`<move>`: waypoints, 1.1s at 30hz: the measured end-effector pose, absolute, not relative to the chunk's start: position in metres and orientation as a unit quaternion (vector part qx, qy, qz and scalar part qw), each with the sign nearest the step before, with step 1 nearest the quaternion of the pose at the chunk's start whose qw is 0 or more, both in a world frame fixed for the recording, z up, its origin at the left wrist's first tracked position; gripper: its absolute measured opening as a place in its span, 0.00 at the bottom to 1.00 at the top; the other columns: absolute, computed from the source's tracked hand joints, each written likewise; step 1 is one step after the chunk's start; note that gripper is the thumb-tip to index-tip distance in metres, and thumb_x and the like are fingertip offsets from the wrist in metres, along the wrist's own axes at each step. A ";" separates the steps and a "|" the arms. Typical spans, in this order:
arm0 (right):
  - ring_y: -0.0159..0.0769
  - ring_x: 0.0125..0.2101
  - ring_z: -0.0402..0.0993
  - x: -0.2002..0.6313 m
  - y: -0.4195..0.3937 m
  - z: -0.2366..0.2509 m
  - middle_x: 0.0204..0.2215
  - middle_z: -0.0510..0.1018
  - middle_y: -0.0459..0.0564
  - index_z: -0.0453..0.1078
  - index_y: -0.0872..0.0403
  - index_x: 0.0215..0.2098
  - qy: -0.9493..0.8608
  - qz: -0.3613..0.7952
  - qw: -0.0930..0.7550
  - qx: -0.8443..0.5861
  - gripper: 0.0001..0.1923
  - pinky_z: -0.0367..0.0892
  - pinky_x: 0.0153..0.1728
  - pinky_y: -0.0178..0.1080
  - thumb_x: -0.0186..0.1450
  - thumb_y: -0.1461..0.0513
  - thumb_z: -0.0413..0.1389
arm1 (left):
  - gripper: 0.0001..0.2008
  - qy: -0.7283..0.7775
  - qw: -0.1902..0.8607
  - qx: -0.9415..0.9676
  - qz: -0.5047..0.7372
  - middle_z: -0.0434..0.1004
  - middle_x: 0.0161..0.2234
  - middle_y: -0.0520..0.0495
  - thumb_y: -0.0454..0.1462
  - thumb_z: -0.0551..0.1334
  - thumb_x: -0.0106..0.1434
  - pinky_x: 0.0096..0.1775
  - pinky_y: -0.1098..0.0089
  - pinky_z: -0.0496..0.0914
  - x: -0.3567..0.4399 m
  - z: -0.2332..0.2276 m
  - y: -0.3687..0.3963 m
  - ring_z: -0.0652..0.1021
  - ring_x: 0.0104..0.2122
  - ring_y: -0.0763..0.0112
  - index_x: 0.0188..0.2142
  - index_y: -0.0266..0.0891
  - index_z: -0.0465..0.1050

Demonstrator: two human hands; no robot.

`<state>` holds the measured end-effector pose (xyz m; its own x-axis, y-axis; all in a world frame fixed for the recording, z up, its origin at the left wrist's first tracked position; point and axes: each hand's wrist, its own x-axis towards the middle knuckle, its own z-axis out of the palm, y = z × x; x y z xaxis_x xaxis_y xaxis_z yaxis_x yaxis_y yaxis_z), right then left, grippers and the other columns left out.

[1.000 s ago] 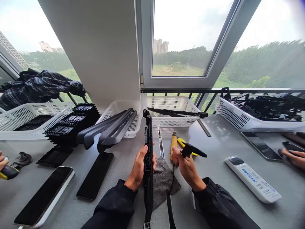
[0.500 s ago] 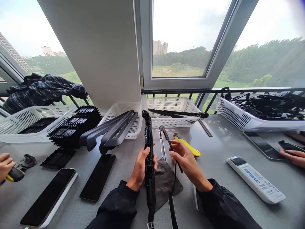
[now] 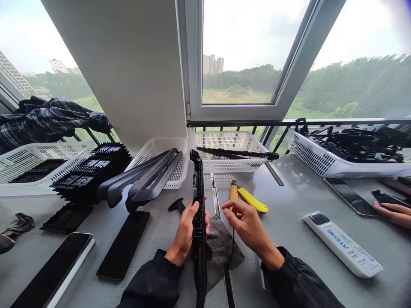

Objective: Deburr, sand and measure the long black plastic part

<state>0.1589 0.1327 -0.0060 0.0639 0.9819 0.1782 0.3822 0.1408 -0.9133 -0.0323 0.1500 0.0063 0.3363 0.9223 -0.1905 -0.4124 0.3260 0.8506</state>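
Gone from the right hand [image 3: 245, 224] is the small black piece it held half a second ago; a small black part [image 3: 177, 205] now lies on the table [image 3: 298, 201] left of the long black strip [image 3: 198, 214]. That hand hovers empty just right of the strip, thumb and forefinger nearly meeting but pinching nothing, the other fingers loosely curled, forearm in a black sleeve coming up from the lower right. The left hand [image 3: 186, 231] is wrapped around the strip's middle, thumb on its left face, fingertips showing on the right. The strip is narrow, ribbed and notched, standing on edge and running away from the person, its far tip near the white baskets [image 3: 224, 141]. Under it lies a grey cloth [image 3: 221, 248]. Just beyond the right hand rests a yellow-handled tool [image 3: 250, 199]. Open tabletop lies right of the hand, up to a white remote [image 3: 343, 244]; a dark flat panel [image 3: 123, 244] lies to the left.
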 end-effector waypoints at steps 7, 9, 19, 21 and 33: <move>0.39 0.24 0.72 0.202 0.149 -0.013 0.23 0.76 0.44 0.76 0.51 0.46 -0.589 0.199 0.376 -0.687 0.18 0.61 0.31 0.40 0.69 0.48 0.55 | 0.31 0.352 0.742 0.367 0.437 0.75 0.25 0.54 0.54 0.65 0.66 0.26 0.71 0.67 -0.029 0.004 0.147 0.74 0.20 0.72 0.59 0.35 0.70; 0.42 0.27 0.74 0.213 0.151 -0.015 0.26 0.78 0.45 0.76 0.50 0.49 -0.586 0.161 0.362 -0.707 0.19 0.63 0.33 0.42 0.70 0.49 0.54 | 0.29 0.342 0.749 0.369 0.431 0.76 0.26 0.52 0.50 0.64 0.66 0.27 0.70 0.69 -0.029 0.002 0.147 0.75 0.20 0.70 0.60 0.34 0.70; 0.53 0.48 0.75 0.239 0.165 -0.055 0.51 0.82 0.58 0.76 0.53 0.56 -0.623 0.029 0.270 -0.733 0.21 0.67 0.51 0.49 0.66 0.59 0.56 | 0.28 0.262 0.768 0.385 0.439 0.79 0.31 0.49 0.42 0.64 0.62 0.28 0.69 0.68 -0.030 0.001 0.144 0.76 0.22 0.70 0.60 0.39 0.69; 0.52 0.48 0.78 0.241 0.167 -0.058 0.51 0.83 0.57 0.75 0.53 0.57 -0.606 0.052 0.260 -0.750 0.22 0.68 0.48 0.48 0.67 0.59 0.55 | 0.26 0.272 0.770 0.381 0.433 0.79 0.30 0.50 0.45 0.65 0.64 0.27 0.70 0.68 -0.030 0.003 0.144 0.75 0.22 0.71 0.58 0.38 0.70; 0.50 0.34 0.80 0.259 0.166 -0.037 0.37 0.87 0.57 0.84 0.52 0.44 -0.465 0.051 0.396 -0.790 0.23 0.67 0.37 0.46 0.64 0.48 0.54 | 0.25 0.296 0.767 0.383 0.421 0.77 0.28 0.49 0.52 0.68 0.63 0.25 0.71 0.65 -0.031 -0.005 0.146 0.74 0.21 0.71 0.49 0.34 0.76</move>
